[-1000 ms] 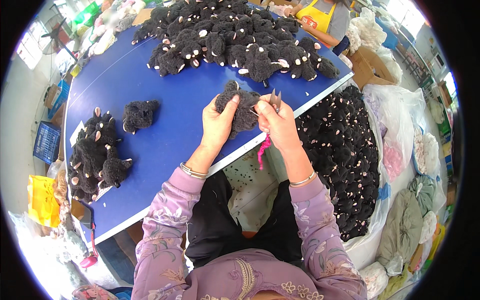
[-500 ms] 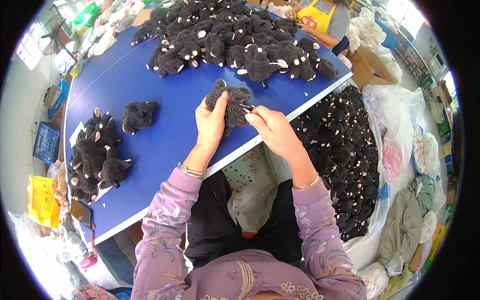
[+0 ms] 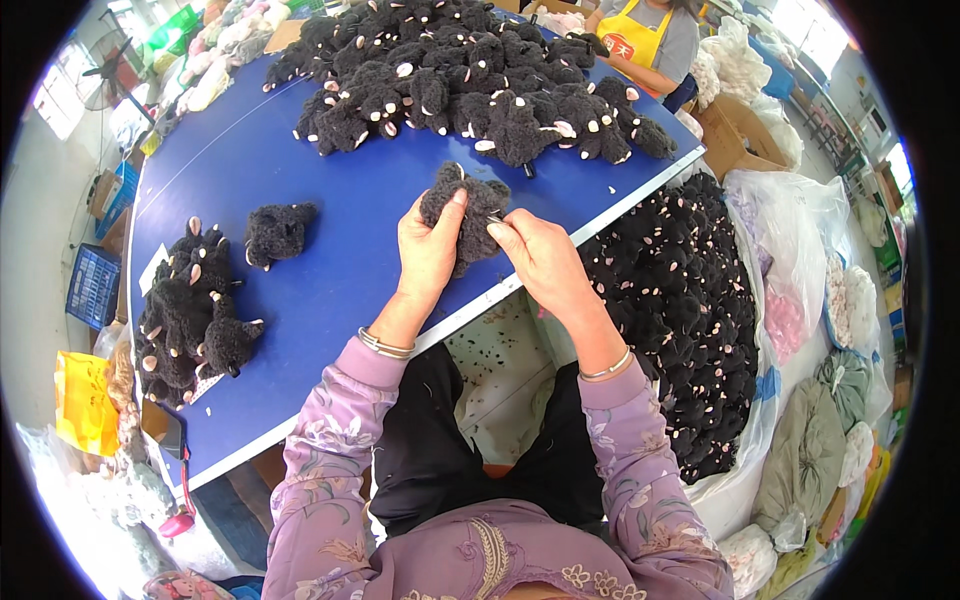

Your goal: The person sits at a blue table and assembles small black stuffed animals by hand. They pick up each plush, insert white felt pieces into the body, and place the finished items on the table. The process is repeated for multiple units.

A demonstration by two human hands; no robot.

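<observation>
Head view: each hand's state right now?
Left hand: closed, holding a small black fuzzy plush toy.
Right hand: closed, pinching a thin silvery tool, type unclear.

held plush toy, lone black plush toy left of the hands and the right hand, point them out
Held plush toy [image 3: 475,232]: head view, on the middle of its furry body.
Lone plush toy [image 3: 278,234]: head view, mid-body.
Right hand [image 3: 544,257]: head view, back of the hand.

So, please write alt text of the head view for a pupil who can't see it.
A person's left hand grips a black plush toy over a blue table while the right hand holds a mostly hidden tool at its side. A heap of similar toys lies farther back, a smaller cluster at left.
</observation>
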